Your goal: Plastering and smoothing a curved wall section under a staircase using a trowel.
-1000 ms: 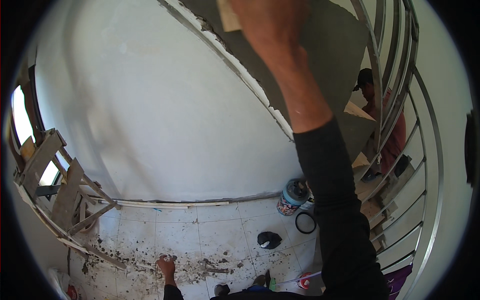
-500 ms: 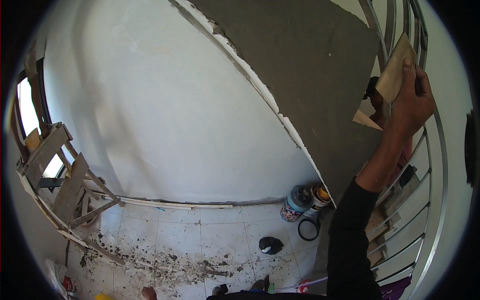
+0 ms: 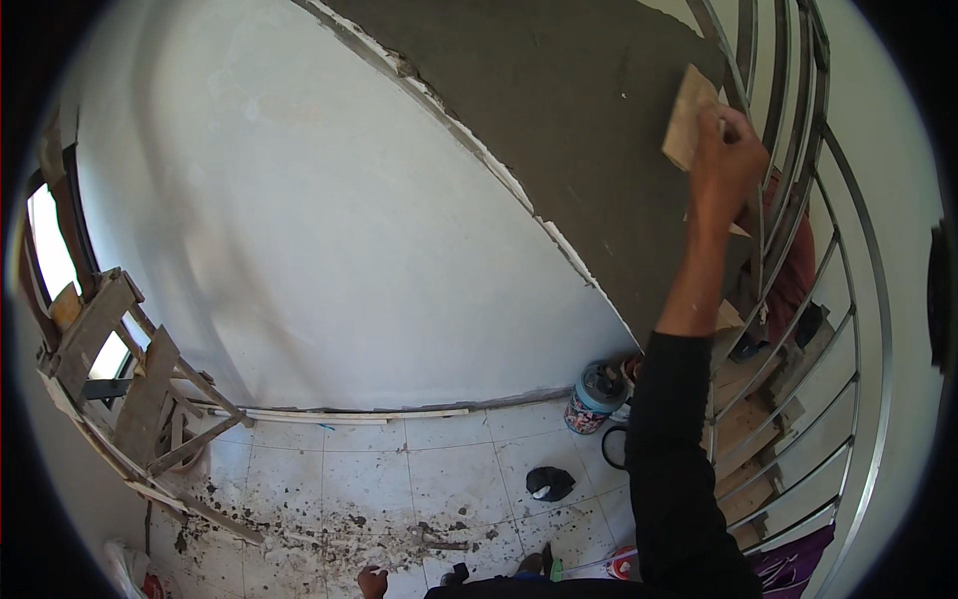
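Note:
My right hand (image 3: 733, 165), its arm in a black sleeve reaching up, grips a flat, tan, roughly rectangular board (image 3: 691, 115). The board is tilted and lies over the grey plastered slope (image 3: 589, 110), close to the metal railing; whether it touches the plaster I cannot tell. Low at the picture's bottom edge, my left hand (image 3: 372, 582) hangs with its fingers curled, and I see nothing in it. A rough white edge (image 3: 479, 165) runs along the slope's lower side, against the pale wall (image 3: 329, 220).
A metal railing (image 3: 843, 270) curves along the right. Behind it, a person in dark red clothing (image 3: 795, 265) is on the steps (image 3: 743, 384). A wooden trestle (image 3: 145, 389) stands left. Buckets (image 3: 589, 399), a black bag (image 3: 550, 484) and crumbled debris (image 3: 329, 534) lie on the tiled floor.
My right hand and the board have moved left, from over the railing onto the plastered slope. My left hand has shifted right along the bottom edge. The person beyond the railing has moved lower.

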Demonstrator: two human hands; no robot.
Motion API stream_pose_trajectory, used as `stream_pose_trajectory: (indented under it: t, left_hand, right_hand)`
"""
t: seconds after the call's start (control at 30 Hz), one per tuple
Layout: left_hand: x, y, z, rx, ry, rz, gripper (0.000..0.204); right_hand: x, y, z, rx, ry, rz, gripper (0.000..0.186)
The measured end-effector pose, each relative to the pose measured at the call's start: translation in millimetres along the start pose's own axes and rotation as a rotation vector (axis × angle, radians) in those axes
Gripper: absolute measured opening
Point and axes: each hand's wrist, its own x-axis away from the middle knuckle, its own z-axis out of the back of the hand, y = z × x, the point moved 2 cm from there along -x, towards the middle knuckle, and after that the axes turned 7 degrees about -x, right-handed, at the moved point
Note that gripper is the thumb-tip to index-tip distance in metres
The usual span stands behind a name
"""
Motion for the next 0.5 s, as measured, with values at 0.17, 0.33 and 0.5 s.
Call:
stream_pose_trajectory:
  t: [0.17,0.33,0.5]
  left_hand:
    - [-6.6,-34.4,29.2,-0.104,0.099,0.023,0.033]
    - [-56.1,-13.2,100.4,-0.094,0.395,0.236,0.032]
    - [-112.6,52.2,133.5,0.098,0.409,0.041,0.029]
  right_hand:
    - [18.5,-15.5,-45.9,0.024,0.062,0.133,0.021]
    - [54.5,-111.6,-100.3,-0.152,0.068,0.309,0.017]
    - [110.5,-205.8,-135.0,-0.359,-0.103,0.454,0.009]
